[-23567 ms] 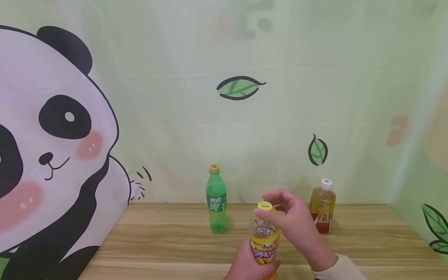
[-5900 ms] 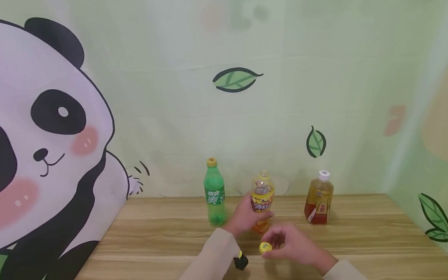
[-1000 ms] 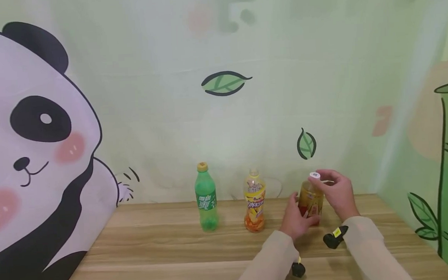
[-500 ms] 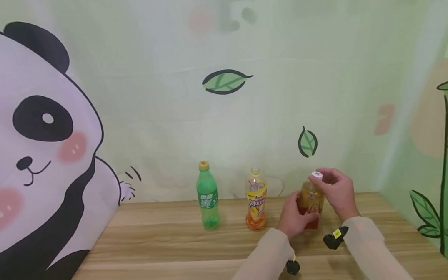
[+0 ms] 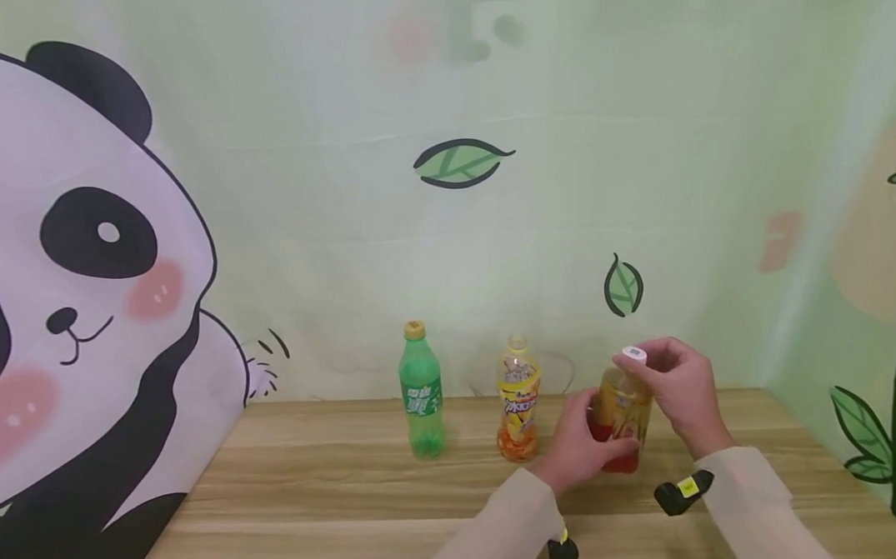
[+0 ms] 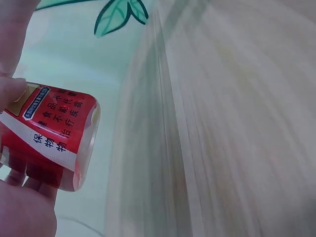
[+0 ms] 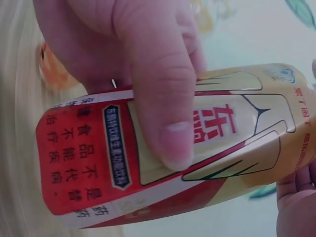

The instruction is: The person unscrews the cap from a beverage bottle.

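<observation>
My left hand (image 5: 579,449) grips the lower body of a drink bottle (image 5: 620,409) with a red and gold label. The thumb lies across the front of the label in the right wrist view. My right hand (image 5: 684,383) pinches the white cap (image 5: 634,353) at the bottle's top between thumb and fingers. Whether the cap is loose from the neck cannot be told. In the head view the bottle leans slightly, its top to the right. The left wrist view shows the red lower end of the bottle (image 6: 59,131), its base apart from the tabletop.
To the left of the hands, an uncapped bottle (image 5: 518,410) with a yellow label and orange contents stands upright. Further left stands a green bottle (image 5: 422,397) with a yellow cap. A wooden table (image 5: 315,494) meets a printed backdrop (image 5: 326,235) behind.
Earlier the hands held the yellow-label bottle, whose yellow cap came off; it now stands uncapped. Within the last second, the gripped red-gold bottle has come nearer and tilted, the right hand staying on its cap.
</observation>
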Demonstrator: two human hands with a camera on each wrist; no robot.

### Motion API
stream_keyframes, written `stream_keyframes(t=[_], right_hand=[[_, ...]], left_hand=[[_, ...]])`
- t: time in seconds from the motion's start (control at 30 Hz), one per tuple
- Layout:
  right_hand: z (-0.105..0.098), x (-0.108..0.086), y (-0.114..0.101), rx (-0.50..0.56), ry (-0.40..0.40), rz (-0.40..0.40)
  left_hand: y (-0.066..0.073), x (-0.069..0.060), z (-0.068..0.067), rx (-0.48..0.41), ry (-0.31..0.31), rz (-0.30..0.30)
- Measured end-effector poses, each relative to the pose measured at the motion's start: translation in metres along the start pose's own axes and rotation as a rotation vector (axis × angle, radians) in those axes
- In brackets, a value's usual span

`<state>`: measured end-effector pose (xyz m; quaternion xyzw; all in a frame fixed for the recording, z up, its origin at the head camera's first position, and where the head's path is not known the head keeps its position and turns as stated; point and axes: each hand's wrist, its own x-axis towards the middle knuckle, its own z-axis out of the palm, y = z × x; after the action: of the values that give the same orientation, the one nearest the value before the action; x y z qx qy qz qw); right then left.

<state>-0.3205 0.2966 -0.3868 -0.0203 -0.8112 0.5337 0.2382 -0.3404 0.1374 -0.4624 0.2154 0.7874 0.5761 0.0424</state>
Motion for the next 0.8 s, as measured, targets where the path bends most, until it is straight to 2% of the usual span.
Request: stream_keyframes(t=[0.33, 0.47, 0.7, 0.8], right_hand=[[0.012, -0.031, -0.036, 0.053, 0.017, -0.020], [0.020, -0.041, -0.044, 0.090, 0.012, -0.024], [0.034, -0.057, -0.055, 0.147, -0.006, -0.022], [0.038, -0.064, -0.061, 0.151, -0.021, -0.006]], left_hand=[[0.007, -0.030, -0.030, -0.116, -0.115, -0.001], [0.004, -0.042, -0.036, -0.133, -0.108, -0.008], [-0.001, -0.060, -0.048, -0.110, -0.094, 0.059], [-0.002, -0.068, -0.053, -0.120, -0.100, 0.045]])
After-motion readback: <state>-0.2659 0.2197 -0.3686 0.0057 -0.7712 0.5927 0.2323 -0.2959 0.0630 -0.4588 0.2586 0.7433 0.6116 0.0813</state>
